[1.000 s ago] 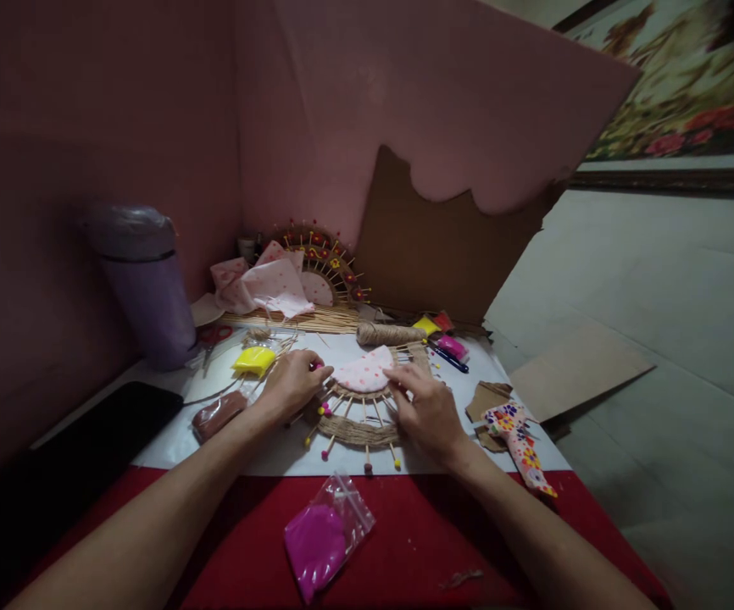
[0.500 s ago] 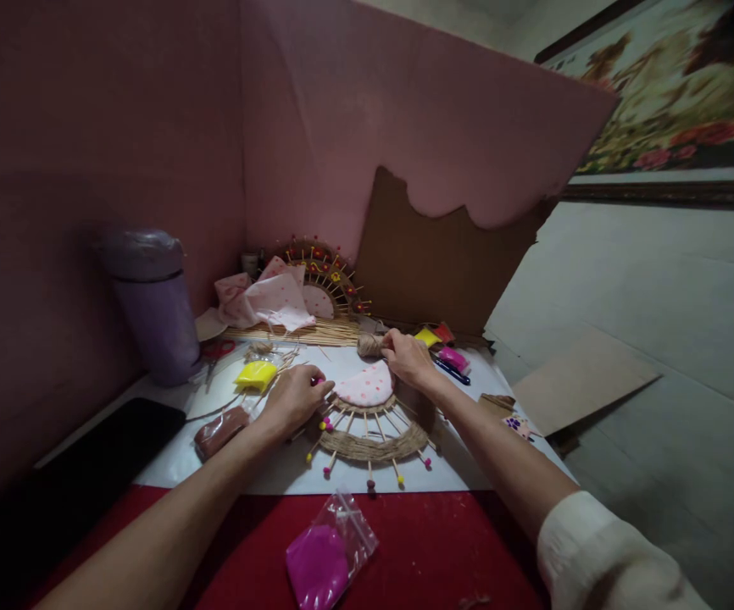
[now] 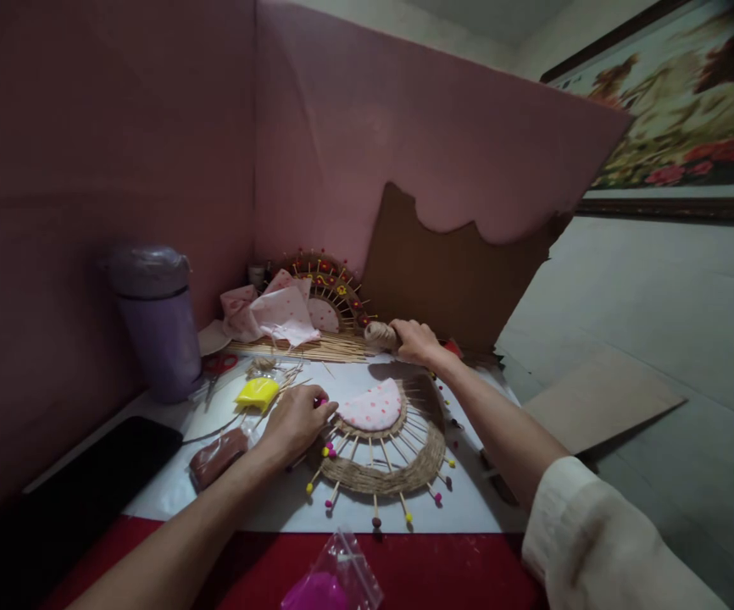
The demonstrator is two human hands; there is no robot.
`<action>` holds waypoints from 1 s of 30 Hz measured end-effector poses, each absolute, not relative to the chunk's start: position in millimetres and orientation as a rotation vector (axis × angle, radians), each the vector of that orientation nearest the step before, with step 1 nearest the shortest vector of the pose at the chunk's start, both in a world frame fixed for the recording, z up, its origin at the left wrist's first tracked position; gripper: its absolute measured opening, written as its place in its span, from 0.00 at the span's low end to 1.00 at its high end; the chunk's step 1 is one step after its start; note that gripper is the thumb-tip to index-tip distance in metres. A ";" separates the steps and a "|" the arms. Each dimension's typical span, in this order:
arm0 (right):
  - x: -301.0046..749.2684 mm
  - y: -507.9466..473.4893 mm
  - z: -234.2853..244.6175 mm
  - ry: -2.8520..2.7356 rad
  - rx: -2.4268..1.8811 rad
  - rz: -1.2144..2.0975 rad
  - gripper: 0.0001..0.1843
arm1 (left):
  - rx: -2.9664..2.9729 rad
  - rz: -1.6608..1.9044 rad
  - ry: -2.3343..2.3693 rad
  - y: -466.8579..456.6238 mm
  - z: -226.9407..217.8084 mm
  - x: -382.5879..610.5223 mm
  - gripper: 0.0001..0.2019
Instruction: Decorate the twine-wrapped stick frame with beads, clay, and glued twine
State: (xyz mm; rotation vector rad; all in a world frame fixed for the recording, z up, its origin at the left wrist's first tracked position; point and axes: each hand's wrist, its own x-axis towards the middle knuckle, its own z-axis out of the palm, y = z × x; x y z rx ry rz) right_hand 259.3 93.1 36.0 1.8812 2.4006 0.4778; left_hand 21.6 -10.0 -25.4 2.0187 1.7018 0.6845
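**Two reaches, one low and one high**

The left hand (image 3: pixel 295 419) is low at the left end of a half-round fan (image 3: pixel 383 483), thumb and fingertips drawn together beside a pink bead (image 3: pixel 321 402). Whether they pinch a stick, the bead or a thread, I cannot tell; resting there, the hand probably steadies that end.

The right hand (image 3: pixel 416 341) is curled around a roll of twine (image 3: pixel 377 335), gripping it by its right end so that the left end pokes out. It holds the roll off the table, beyond the fan, with a shadow below; perhaps this keeps it off the beads. No strand between roll and fan can be made out.

The fan lies on a white sheet (image 3: pixel 271 500), its curved side towards the person, which seems to put the twine band and beaded stick ends within easy view. A spotted cloth (image 3: pixel 372 407) covers its middle.

A yellow packet (image 3: pixel 258 392) and a brown packet (image 3: pixel 218 458) sit left of the left hand, likely placed to be handy. Behind, a second fan (image 3: pixel 325 315) stands near the wall, perhaps as a pattern to look at.
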 end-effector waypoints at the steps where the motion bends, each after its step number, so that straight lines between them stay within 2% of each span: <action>1: 261.7 97.0 41.1 2.398 1.903 0.534 0.18 | 2.016 0.687 1.697 -9.8 -25.8 21.3 0.10; 6: 276.0 116.6 44.9 2.343 1.931 0.692 0.17 | 1.998 0.705 1.697 -9.8 -28.6 20.8 0.11; 12: 282.9 126.8 20.3 2.269 1.971 0.663 0.17 | 1.988 0.713 1.698 -10.8 -28.3 21.7 0.11; 17: 281.3 104.0 31.1 2.251 2.069 0.579 0.16 | 1.989 0.700 1.706 -11.3 -25.7 22.5 0.11; 23: 299.2 28.6 44.7 2.212 2.193 0.297 0.11 | 2.029 0.686 1.669 -12.1 -21.8 21.8 0.12; 30: 309.9 -45.0 9.4 2.319 2.184 -0.118 0.09 | 2.051 0.661 1.648 -12.5 -19.7 21.5 0.13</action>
